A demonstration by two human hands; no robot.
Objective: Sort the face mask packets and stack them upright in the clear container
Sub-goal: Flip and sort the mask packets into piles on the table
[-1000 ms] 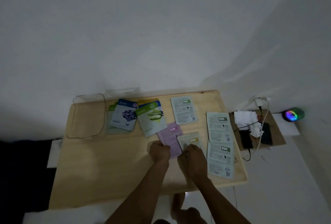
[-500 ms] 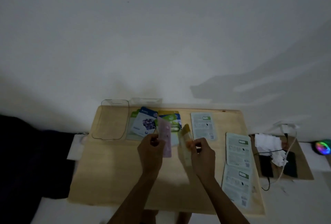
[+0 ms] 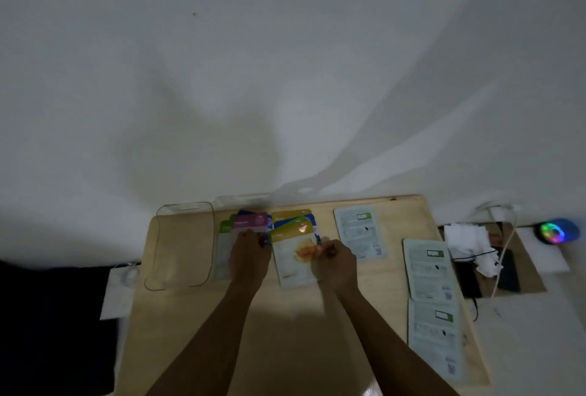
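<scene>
My left hand (image 3: pixel 249 254) holds a pink-topped mask packet (image 3: pixel 250 222) face up over the left pile of packets (image 3: pixel 224 230). My right hand (image 3: pixel 336 261) grips the right edge of a yellow-topped packet (image 3: pixel 293 256) with an orange picture, laid over the blue and yellow packets (image 3: pixel 295 216). The clear container (image 3: pixel 182 243) lies at the table's back left, just left of my left hand, with nothing in it. Three pale packets lie back side up: one (image 3: pixel 360 232) at the back, two (image 3: pixel 429 269) (image 3: pixel 436 340) along the right edge.
The wooden table (image 3: pixel 285 332) stands against a white wall. On the floor to the right are a brown board (image 3: pixel 532 278) with white tissue (image 3: pixel 466 235), a dark phone (image 3: pixel 510 272) and cables, and a glowing round speaker (image 3: pixel 556 230).
Both hands lifted the pink and the yellow packet off the table's middle, turned them face up and carried them back onto the two piles. The camera view shifted.
</scene>
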